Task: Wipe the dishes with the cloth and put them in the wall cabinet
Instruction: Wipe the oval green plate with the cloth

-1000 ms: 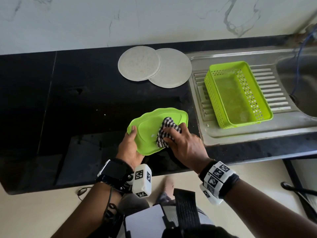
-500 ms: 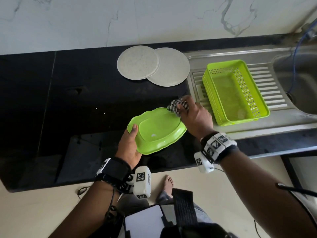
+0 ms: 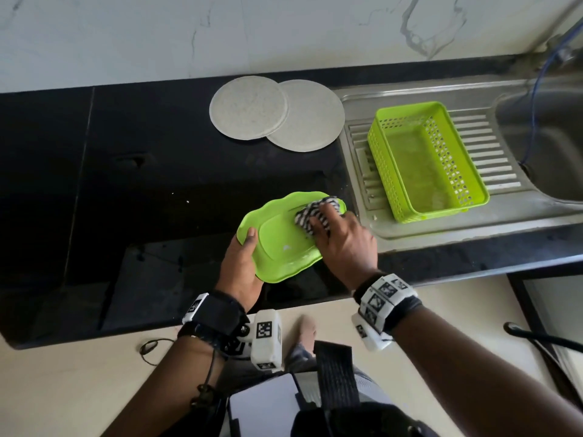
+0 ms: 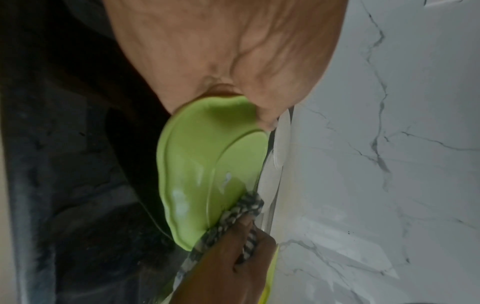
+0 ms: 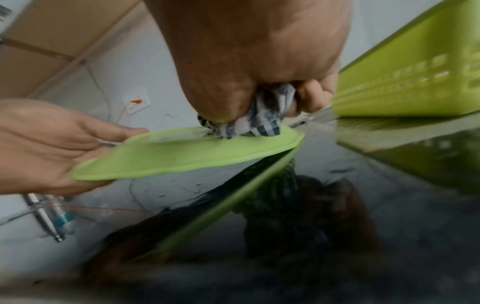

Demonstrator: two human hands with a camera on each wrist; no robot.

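A lime green wavy-rimmed plate (image 3: pixel 280 244) is held tilted just above the black counter (image 3: pixel 142 184). My left hand (image 3: pixel 243 263) grips its near left rim, thumb on top. My right hand (image 3: pixel 340 238) bunches a black-and-white checked cloth (image 3: pixel 315 212) and presses it on the plate's far right part. The left wrist view shows the green plate (image 4: pixel 205 170) with wet streaks and the cloth (image 4: pixel 233 218) at its lower edge. In the right wrist view the cloth (image 5: pixel 249 121) is squeezed between fingers and palm on the plate (image 5: pixel 182 156).
Two pale round plates (image 3: pixel 252 108) (image 3: pixel 312 118) lie overlapping at the back of the counter. A lime green perforated basket (image 3: pixel 426 159) stands on the steel drainboard (image 3: pixel 504 162) to the right, beside the sink bowl (image 3: pixel 542 137). Marble wall (image 3: pixel 284 33) runs behind.
The right hand with the cloth swept from the plate's middle out past its far right rim, then came back onto the plate's right part. The left hand kept its hold.
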